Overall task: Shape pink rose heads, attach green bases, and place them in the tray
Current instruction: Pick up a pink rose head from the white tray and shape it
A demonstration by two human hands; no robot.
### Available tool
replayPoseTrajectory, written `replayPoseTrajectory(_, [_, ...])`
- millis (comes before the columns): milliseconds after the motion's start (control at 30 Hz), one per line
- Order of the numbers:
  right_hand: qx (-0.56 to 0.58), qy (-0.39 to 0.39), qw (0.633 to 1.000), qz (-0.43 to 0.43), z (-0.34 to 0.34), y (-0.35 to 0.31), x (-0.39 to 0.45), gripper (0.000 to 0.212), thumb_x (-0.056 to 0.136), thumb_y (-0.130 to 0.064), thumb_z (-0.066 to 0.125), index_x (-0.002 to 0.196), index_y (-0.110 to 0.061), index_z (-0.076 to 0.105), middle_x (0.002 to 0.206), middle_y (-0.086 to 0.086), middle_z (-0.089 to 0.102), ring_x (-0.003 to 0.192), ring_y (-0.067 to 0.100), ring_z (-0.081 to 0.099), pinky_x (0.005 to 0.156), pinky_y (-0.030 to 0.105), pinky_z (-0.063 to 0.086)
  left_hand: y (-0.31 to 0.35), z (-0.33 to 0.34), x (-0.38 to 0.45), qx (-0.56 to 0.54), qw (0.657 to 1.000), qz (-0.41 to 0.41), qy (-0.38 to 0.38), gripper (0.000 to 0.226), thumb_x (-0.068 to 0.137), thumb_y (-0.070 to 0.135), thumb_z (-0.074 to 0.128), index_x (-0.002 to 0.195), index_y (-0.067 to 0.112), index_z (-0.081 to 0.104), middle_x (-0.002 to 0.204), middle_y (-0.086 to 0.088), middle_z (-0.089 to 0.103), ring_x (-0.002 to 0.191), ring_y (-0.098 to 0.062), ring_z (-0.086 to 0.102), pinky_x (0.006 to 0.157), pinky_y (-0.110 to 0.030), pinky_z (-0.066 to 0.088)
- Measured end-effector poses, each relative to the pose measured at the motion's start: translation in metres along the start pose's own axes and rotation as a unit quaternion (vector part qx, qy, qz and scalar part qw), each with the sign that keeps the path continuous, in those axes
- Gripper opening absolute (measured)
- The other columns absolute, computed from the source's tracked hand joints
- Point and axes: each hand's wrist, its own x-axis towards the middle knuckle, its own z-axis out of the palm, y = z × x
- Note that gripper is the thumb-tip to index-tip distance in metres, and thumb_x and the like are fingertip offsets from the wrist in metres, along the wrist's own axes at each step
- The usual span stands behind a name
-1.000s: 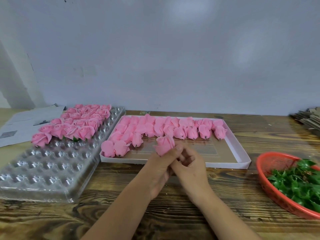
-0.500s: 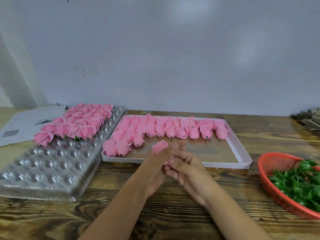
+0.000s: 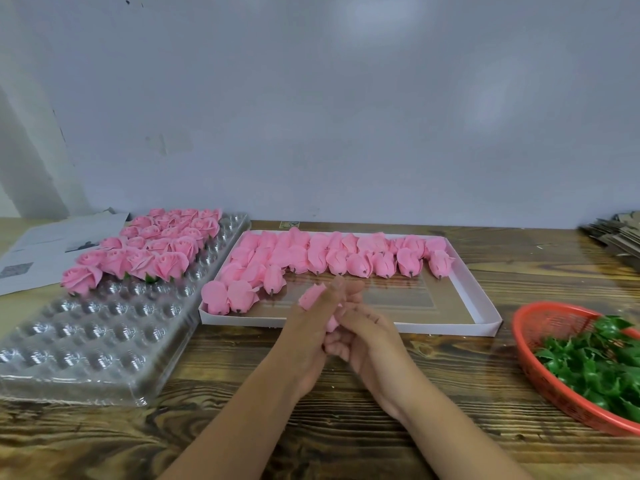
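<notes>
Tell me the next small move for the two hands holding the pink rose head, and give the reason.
Probably keep working the petals open: the pink rose head gripped between the left hand and right hand looks closed and bare, unlike the opened roses in the clear plastic cell tray. Only afterwards reach toward the green bases in the red basket.

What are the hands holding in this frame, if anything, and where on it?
Both hands grip one pink rose head. The left hand wraps its side, petals poking out on top; the right hand holds its lower part, mostly hidden.
</notes>
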Motion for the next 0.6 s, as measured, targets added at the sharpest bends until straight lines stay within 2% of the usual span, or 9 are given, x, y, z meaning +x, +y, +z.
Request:
replayPoseTrajectory(33, [0.023,-0.011,0.999,0.023,0.0,-0.001,0.0,0.018,0.089,-0.025,0.065,0.082,-0.01,0.072,0.074,0.008,0.062,0.067,0.014,0.059,0.066,0.024,0.053,0.001,0.0,0.0,0.007,1.0,0.002,0.0,0.043,0.081,0.06,0.067,0.101,0.025,0.08,0.107,0.0,0.077,0.086,-0.01,0.074,0.071,-0.025,0.057])
replayPoseTrajectory(200, [0.122,-0.042,0.985,0.114,-0.001,-0.006,0.0,0.023,0.091,-0.024,0.06,0.078,-0.011,0.073,0.069,0.007,0.059,0.057,0.012,0.057,0.055,0.022,0.051,0.0,-0.003,0.0,0.031,0.999,0.026,-0.003,0.051,0.076,0.066,0.069,0.1,0.022,0.08,0.108,-0.003,0.077,0.098,-0.013,0.074,0.078,-0.024,0.058])
replayPoseTrajectory(333, [0.113,-0.045,0.985,0.125,-0.003,-0.007,-0.001,0.023,0.095,-0.028,0.061,0.086,-0.009,0.071,0.071,0.008,0.06,0.059,0.013,0.057,0.056,0.022,0.052,0.0,-0.005,0.002,0.028,0.999,0.013,-0.014,0.055,0.074,0.069,0.07,0.101,0.021,0.081,0.105,-0.002,0.078,0.092,-0.012,0.074,0.075,-0.022,0.057])
replayPoseTrajectory(400, [0.045,-0.012,0.995,0.088,-0.001,-0.002,-0.001,0.027,0.098,-0.032,0.058,0.09,-0.009,0.071,0.075,0.009,0.064,0.065,0.016,0.062,0.063,0.024,0.054,-0.001,-0.004,0.003,0.01,1.0,-0.002,0.003,0.057,0.075,0.073,0.071,0.098,0.022,0.081,0.103,-0.002,0.078,0.086,-0.013,0.075,0.069,-0.024,0.058])
replayPoseTrajectory(467, [-0.102,0.052,0.993,-0.005,0.001,0.004,-0.002,0.024,0.092,-0.04,0.063,0.096,-0.017,0.071,0.083,0.003,0.071,0.078,0.017,0.068,0.073,0.027,0.056,-0.003,-0.003,0.005,-0.02,1.0,-0.012,0.018,0.05,0.081,0.068,0.066,0.096,0.024,0.082,0.099,-0.003,0.077,0.081,-0.013,0.074,0.069,-0.03,0.059])
replayPoseTrajectory(533, [-0.24,0.097,0.957,-0.132,0.003,0.01,-0.004,0.021,0.082,-0.041,0.071,0.102,-0.038,0.066,0.096,-0.008,0.073,0.088,0.01,0.069,0.078,0.02,0.055,-0.004,-0.003,0.007,-0.065,0.997,-0.019,0.037,0.043,0.085,0.06,0.062,0.096,0.023,0.082,0.096,-0.007,0.076,0.08,-0.016,0.073,0.076,-0.034,0.061])
replayPoseTrajectory(600, [-0.289,0.081,0.93,-0.212,0.004,0.015,-0.006,0.037,0.078,-0.034,0.073,0.108,-0.052,0.059,0.103,-0.018,0.07,0.092,0.006,0.069,0.077,0.015,0.054,-0.004,-0.003,0.007,-0.108,0.993,-0.026,0.04,0.043,0.087,0.057,0.061,0.097,0.02,0.082,0.095,-0.007,0.077,0.075,-0.015,0.073,0.065,-0.028,0.06])
